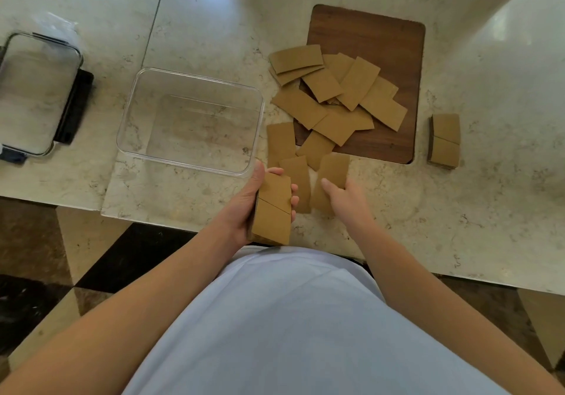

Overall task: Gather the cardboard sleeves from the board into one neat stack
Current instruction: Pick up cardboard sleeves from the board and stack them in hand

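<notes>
Nearest to the camera is the person's pale shirt (290,327), and both bare arms reach from it over the marble counter (458,226). On the far side of the counter lies the dark wooden board (382,36). Left of it stands a clear plastic container (189,119), and further left lies its lid (33,92). Loose cardboard sleeves (342,101) are scattered over the near left part of the board and onto the counter. A small stack of sleeves (444,140) rests just right of the board. The left hand (253,208) grips a gathered stack (273,211), fingers curled round it. The right hand (345,199) pinches one sleeve (331,171) at the near edge.
</notes>
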{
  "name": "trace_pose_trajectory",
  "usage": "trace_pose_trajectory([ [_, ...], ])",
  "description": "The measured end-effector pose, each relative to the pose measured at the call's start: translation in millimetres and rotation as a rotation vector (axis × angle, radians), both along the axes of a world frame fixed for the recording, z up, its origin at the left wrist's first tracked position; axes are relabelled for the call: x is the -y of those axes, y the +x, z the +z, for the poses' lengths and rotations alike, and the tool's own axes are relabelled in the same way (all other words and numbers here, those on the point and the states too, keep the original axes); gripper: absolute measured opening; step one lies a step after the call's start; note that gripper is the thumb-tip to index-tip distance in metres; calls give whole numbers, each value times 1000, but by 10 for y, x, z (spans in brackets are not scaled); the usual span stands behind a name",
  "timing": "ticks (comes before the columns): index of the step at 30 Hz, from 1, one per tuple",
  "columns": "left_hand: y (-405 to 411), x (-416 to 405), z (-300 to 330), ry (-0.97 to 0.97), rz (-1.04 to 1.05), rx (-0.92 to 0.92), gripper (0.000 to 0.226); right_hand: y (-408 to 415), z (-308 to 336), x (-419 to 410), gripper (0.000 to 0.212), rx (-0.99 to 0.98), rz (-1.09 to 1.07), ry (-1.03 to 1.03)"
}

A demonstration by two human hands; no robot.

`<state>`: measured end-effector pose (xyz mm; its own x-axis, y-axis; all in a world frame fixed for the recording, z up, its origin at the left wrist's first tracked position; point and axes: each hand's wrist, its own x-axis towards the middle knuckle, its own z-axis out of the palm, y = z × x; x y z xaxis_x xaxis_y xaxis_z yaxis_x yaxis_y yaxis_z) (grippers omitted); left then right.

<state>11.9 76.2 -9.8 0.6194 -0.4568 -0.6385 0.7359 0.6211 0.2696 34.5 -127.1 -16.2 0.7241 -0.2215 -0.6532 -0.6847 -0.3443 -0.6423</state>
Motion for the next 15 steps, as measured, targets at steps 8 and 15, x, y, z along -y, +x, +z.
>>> trace_pose_trajectory([
  [8, 92, -64, -22, -34, -62, 19, 53, -104, 267, -95, 9, 117, -161, 233],
  [15, 119, 52, -33, -74, -42, -21, 53, -81, 422, -183, 8, 621, -49, -18],
])
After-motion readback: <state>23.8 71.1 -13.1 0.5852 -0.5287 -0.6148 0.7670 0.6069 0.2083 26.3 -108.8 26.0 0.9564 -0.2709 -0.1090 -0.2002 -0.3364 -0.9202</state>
